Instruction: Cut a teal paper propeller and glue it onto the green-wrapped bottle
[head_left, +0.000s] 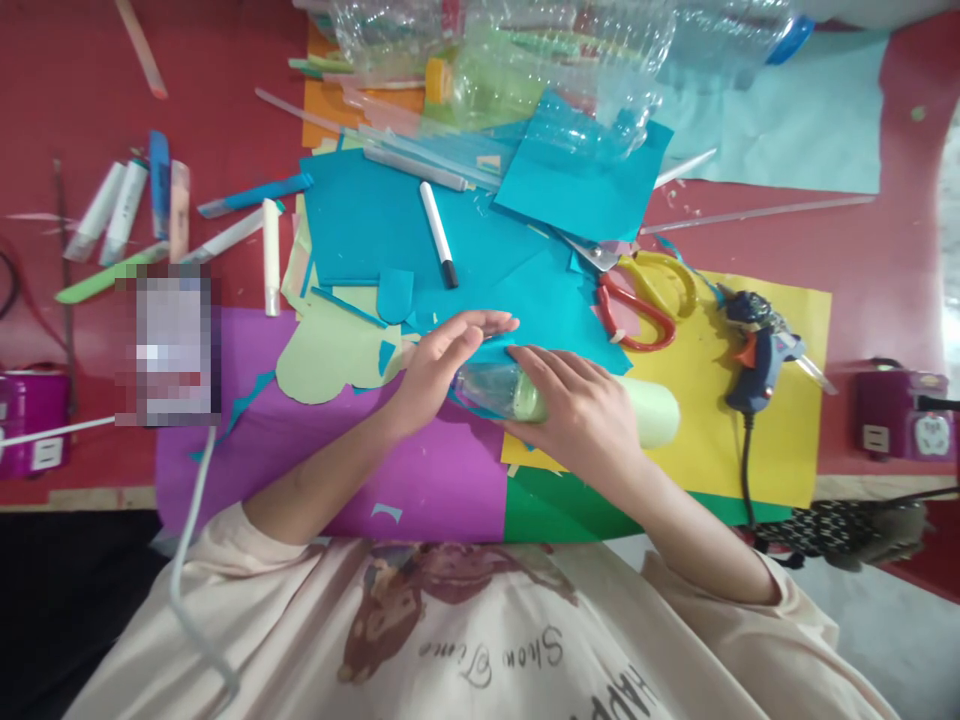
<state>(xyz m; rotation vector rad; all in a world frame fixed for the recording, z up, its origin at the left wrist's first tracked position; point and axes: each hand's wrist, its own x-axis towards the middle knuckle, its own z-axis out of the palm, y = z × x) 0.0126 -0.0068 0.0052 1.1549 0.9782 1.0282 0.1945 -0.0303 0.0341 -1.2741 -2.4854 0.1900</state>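
A plastic bottle [657,413] lies on its side near the front of the table, its right part wrapped in pale green paper and its left part clear. My right hand [581,405] is closed over the middle of it. At the bottle's left end is my left hand [439,370], fingers stretched out and held together, thumb raised. Blue paper shows around and under that end; whether it is attached is hidden by the hands. Beneath the hands lie a purple sheet [442,480] and a large blue sheet [352,220].
Scissors [637,318] with red and yellow handles lie to the right, near a glue gun [757,365] on a yellow sheet [787,450]. A black-and-white marker [437,232] rests on the blue sheet. Clear plastic bottles [555,60] stand behind. Several markers [124,215] and a phone [176,345] are left.
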